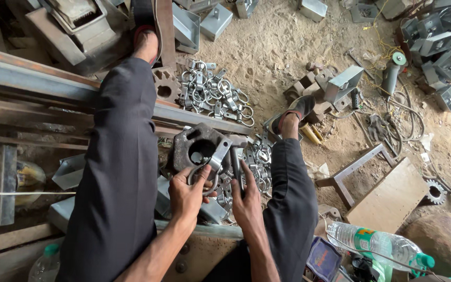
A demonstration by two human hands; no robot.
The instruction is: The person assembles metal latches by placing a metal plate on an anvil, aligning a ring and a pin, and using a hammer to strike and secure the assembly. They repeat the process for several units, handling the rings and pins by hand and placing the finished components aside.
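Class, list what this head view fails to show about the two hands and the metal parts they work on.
- Left hand: the ring clamp it grips is partly covered by its fingers.
- Right hand: the hammer handle's lower end is hidden inside the fist.
- Holed iron block: its underside and support are hidden by the legs.
- Clamp pile: pieces too small to count.

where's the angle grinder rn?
Head view, upper right: the angle grinder lies on the sandy floor, beside coiled cables and left of the grey metal boxes.
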